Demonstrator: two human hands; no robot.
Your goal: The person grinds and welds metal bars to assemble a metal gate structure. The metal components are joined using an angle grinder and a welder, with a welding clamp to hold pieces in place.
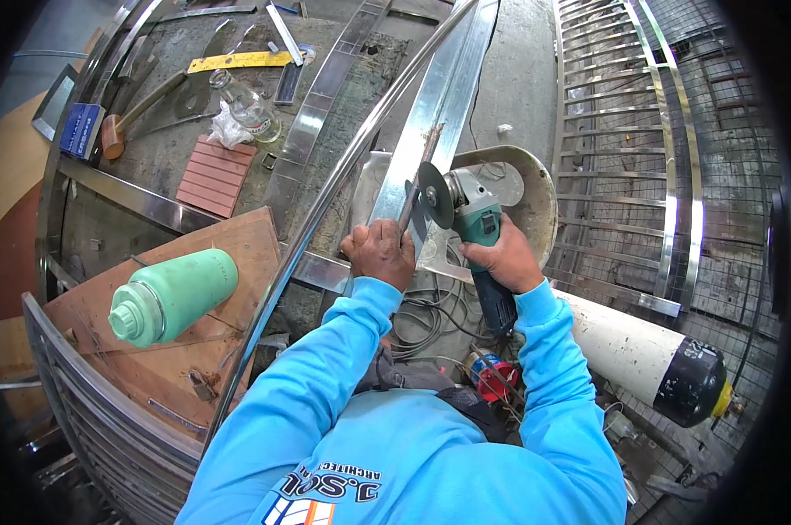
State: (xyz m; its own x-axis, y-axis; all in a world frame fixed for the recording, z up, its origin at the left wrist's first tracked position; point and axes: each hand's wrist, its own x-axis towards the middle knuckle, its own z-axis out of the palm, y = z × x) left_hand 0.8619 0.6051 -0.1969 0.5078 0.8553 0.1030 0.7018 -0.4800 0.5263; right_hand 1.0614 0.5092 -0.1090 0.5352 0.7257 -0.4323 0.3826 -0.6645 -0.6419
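Note:
My right hand (510, 255) is wrapped around the green and dark body of an angle grinder (479, 219). The grinder's thin dark disc (435, 194) stands upright, edge on to a thin, dark, rusty-looking strip (410, 203). With fingers curled, my left hand (379, 254) grips the near end of that strip, just left of the disc. Beneath both lies a long shiny metal bar (443, 105) running away from me. A curved metal guard-like piece (542, 188) sits behind the grinder.
On the left, a green bottle (189, 289) lies on a wooden board (194, 359). Farther back are a mallet (115, 131), a glass bottle (248, 109) and a yellow strip (238, 61). A metal grille (618, 157) and a white cylinder (618, 346) lie right; cables (421, 324) coil below.

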